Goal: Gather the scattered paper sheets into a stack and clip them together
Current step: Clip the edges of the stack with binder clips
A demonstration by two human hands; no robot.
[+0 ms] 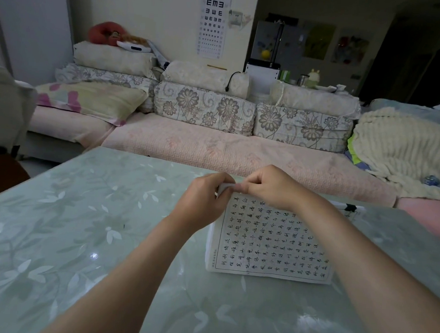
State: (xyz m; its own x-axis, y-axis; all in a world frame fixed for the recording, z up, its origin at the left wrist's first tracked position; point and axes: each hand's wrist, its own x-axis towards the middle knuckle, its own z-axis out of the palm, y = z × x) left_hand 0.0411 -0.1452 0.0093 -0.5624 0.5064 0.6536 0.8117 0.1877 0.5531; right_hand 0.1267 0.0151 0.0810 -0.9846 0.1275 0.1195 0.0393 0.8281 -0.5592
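Both the left hand [201, 203] and right hand [269, 186] pinch the far edge of the white stack of calligraphy-printed paper sheets [270, 246], near the far right edge of the pale green floral tabletop [81, 222], whose left half lies open.

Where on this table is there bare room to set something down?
The table is bare left of the left hand, and along the near edge below the paper stack. It is crowded at the stack's far edge, where the right hand also works, and beside the black clip.
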